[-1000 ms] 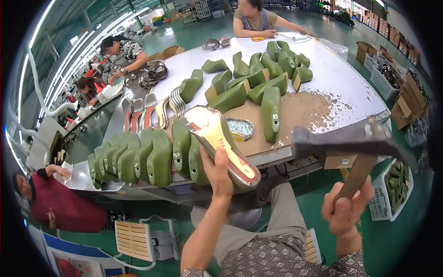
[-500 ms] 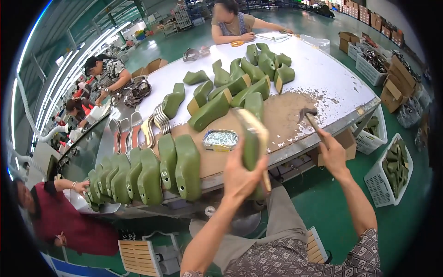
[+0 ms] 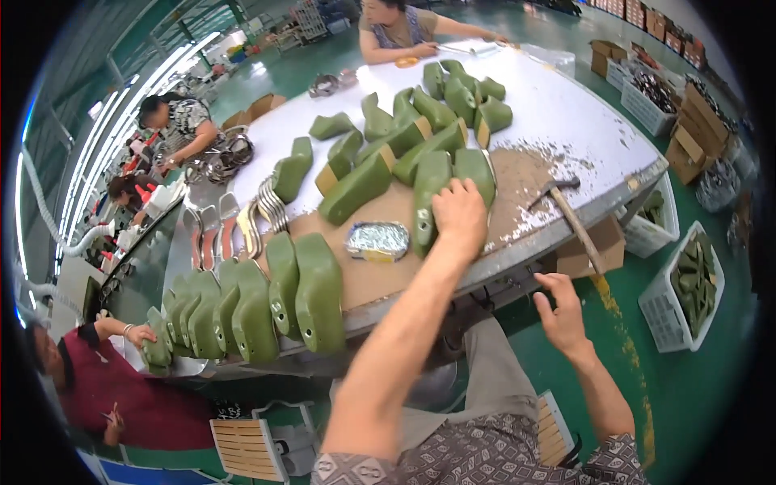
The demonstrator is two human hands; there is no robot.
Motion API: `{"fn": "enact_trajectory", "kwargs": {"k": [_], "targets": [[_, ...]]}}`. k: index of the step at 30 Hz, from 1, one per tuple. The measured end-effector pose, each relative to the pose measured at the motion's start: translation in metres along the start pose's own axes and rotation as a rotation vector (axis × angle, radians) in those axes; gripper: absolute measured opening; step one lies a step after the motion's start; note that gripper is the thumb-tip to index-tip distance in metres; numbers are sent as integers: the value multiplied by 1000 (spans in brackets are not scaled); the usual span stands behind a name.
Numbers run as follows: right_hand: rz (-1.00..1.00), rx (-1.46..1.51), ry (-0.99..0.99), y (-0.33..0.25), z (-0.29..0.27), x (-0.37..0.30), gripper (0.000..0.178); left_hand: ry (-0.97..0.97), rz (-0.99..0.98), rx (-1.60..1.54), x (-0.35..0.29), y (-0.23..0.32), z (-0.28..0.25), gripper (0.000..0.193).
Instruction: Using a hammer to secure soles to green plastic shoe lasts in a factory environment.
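Fingers (image 3: 457, 188) of the left hand (image 3: 462, 220), grip unclear, are resting bent over a likely stiff, slick shoe last (image 3: 475, 166), best grasped mid-length, the right hand (image 3: 563, 318) hanging half-open, empty.

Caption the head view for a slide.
Left hand on a green shoe form, right hand empty, hammer across the table edge.

Bare hands, both set apart. The left arm (image 3: 396, 347) reaches from the person's side of the tabletop (image 3: 574, 121) across its near edge, forearm slanting forward and rightward. The left hand (image 3: 461, 213) is over the tabletop's near part, back upward, fingers bent and directed away and down. The right arm (image 3: 605, 388), bent at the elbow, angles leftward toward the tabletop; the right hand (image 3: 560, 312) is short of its near edge, thumb and index finger spread.
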State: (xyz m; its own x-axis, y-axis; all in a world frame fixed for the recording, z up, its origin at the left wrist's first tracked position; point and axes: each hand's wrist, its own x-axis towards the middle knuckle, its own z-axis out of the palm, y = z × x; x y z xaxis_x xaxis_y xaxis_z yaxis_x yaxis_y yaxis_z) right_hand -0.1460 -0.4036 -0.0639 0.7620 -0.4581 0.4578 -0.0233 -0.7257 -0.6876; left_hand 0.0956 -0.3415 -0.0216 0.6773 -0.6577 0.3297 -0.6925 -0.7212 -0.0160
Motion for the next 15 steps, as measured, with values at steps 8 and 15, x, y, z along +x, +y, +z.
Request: {"fn": "enact_trajectory", "kwargs": {"k": [8,15], "targets": [[189,197,-171,-11,25,-71,24,220,15,-616,-96,-69,-75,29],[314,272,-370,-28,59,-142,18,293,-396,-1033,-269,-88,-92,22]]}}
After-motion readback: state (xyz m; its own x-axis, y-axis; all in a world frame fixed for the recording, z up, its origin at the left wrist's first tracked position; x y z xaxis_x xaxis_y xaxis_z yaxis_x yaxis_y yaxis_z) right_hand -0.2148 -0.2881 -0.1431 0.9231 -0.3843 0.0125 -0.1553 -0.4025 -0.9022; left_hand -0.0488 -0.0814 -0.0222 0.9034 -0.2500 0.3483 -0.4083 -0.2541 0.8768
